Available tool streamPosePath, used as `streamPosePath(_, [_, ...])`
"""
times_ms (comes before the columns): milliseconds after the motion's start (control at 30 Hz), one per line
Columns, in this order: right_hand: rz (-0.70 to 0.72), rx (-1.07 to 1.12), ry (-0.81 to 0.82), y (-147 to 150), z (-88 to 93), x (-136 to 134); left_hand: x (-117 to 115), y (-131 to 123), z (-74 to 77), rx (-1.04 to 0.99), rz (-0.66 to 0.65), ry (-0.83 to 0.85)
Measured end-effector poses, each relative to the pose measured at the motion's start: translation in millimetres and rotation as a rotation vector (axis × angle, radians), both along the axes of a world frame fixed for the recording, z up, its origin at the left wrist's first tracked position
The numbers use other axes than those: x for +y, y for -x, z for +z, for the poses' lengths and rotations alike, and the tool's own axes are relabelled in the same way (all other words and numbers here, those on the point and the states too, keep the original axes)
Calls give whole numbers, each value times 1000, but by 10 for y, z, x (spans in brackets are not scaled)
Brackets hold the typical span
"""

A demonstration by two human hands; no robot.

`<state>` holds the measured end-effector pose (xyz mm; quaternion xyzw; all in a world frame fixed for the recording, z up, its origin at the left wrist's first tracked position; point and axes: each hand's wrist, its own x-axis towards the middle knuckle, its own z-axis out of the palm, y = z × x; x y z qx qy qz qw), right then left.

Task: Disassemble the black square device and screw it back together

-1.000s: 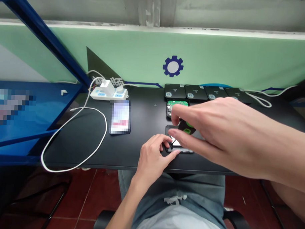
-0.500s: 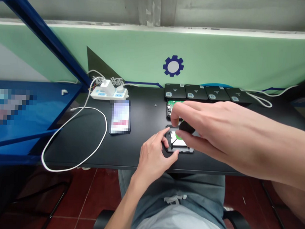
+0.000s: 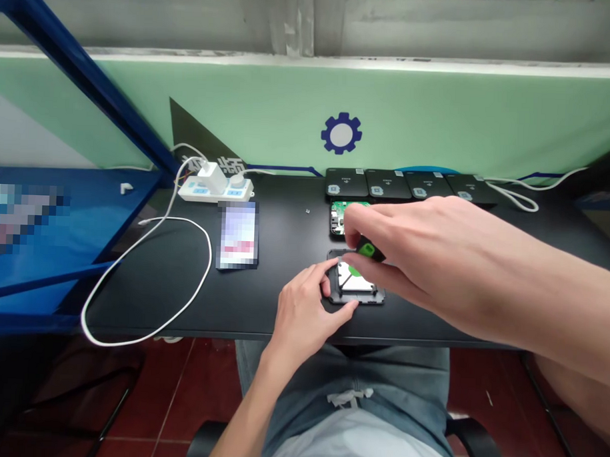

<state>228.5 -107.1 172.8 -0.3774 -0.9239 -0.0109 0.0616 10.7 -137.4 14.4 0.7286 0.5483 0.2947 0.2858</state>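
Note:
A black tray-like case (image 3: 378, 298) lies near the table's front edge, with a white and green rectangular unit (image 3: 354, 279) inside it. My left hand (image 3: 310, 302) rests at the case's left side, its fingers and thumb spread along the left and front rims. Above the case, my right hand (image 3: 409, 249) pinches a black and green tool (image 3: 371, 250) between thumb and fingers. The tool's tip is hidden or too small to make out. Just behind, a green circuit board (image 3: 341, 216) sits in a black housing, partly covered by my right hand.
Several black boxes (image 3: 346, 183) stand in a row at the back. A white power strip (image 3: 190, 189) with a looping white cable (image 3: 211, 252) is at the left, near a blurred phone-like object (image 3: 238, 235). Tiny pieces (image 3: 307, 211) lie mid-table.
The tool in my right hand has tilted, so its green part now shows. My left hand stays at the case. The whole view has shifted slightly.

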Motion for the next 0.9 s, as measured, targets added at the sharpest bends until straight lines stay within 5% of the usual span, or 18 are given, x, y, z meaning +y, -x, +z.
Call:
streamPosePath(267, [98,20,157,-25,89,10,6,0,-7,-26,-6,7])
streamPosePath(467, [7,12,-4,49,17,45,1,-2,-45,-24,12,-19])
streamPosePath(700, [83,34,157,-44,87,3,-7,9,-34,-27,-7,-12])
streamPosePath(900, [65,20,85,17,22,47,-3,-5,-36,-7,8,-24])
